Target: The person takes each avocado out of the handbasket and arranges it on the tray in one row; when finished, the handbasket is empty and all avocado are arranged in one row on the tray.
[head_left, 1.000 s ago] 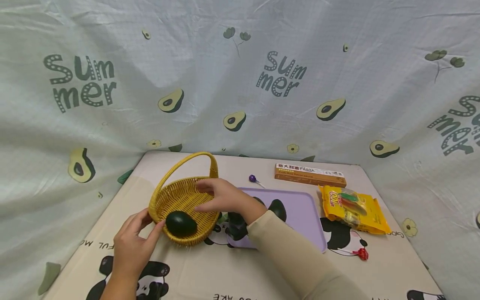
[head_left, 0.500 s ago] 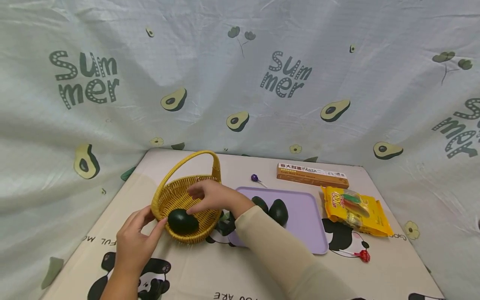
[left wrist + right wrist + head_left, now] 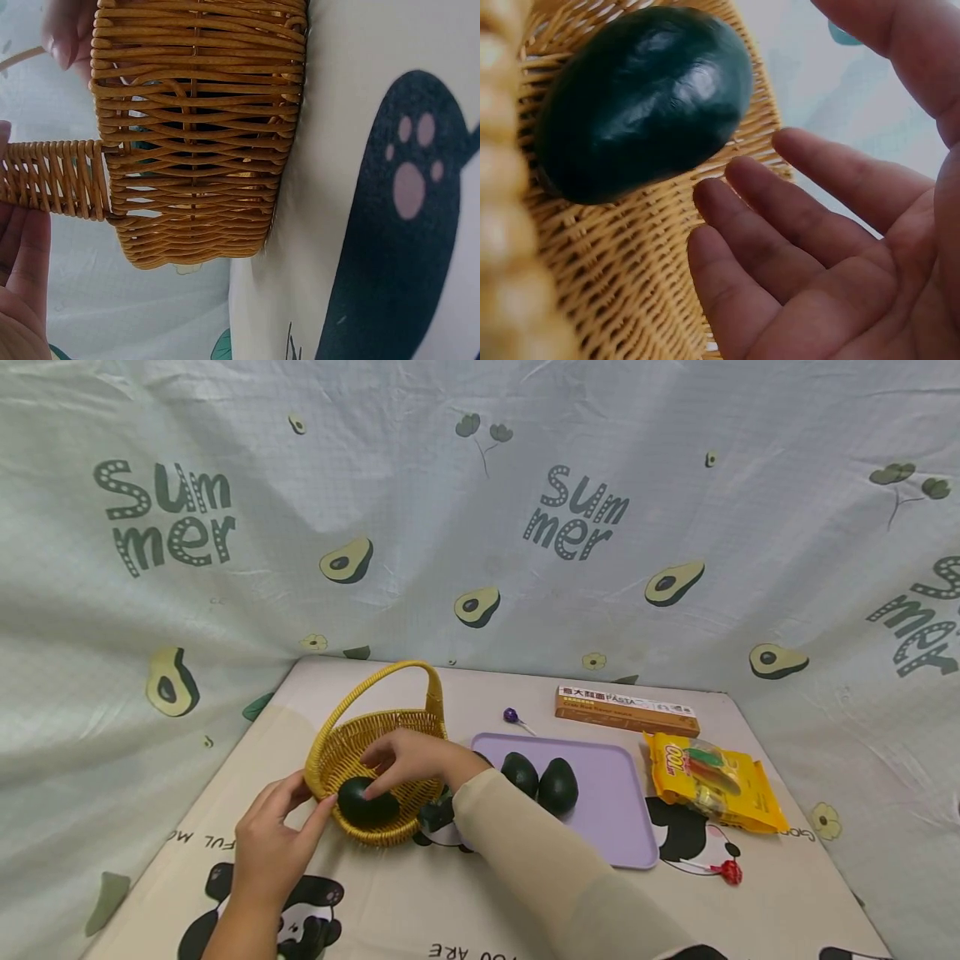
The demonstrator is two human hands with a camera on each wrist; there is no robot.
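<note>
A yellow wicker basket [image 3: 330, 768] with an arched handle stands on the left of the table, and one dark green avocado [image 3: 363, 810] lies inside it near the front. My left hand [image 3: 272, 835] grips the basket at the left foot of its handle [image 3: 56, 176], fingers on one side and thumb by the rim. My right hand [image 3: 411, 756] reaches over the basket from the right, its thumb overlapping the avocado in the head view. In the right wrist view the fingers [image 3: 757, 240] are extended and spread beside the avocado [image 3: 649, 105].
A lilac tray [image 3: 607, 793] right of the basket bears avocados [image 3: 558, 787], one partly behind my right sleeve [image 3: 525, 852]. Behind lie a purple lollipop [image 3: 511, 715] and a pasta box [image 3: 626, 712]. A yellow candy bag [image 3: 712, 781] and red lollipop [image 3: 729, 872] lie right.
My right hand has moved left and down into the basket, closer over the avocado. The left hand keeps its hold on the basket.
</note>
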